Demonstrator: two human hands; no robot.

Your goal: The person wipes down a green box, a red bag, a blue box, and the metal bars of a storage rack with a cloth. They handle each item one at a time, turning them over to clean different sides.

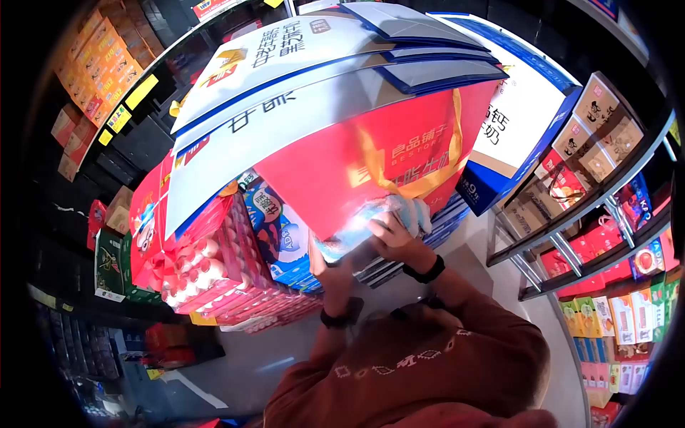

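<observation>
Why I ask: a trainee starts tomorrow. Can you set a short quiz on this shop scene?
1. True or false: the red box has a green carry handle.
2. Which hands hold the red box's lower edge? A) left only B) right only C) both
3. Fill in: the white box lying on top of the red box has ____ edging.

Key
1. False: the handle is yellow.
2. C: the left hand and the right hand both hold it.
3. Blue.
</observation>
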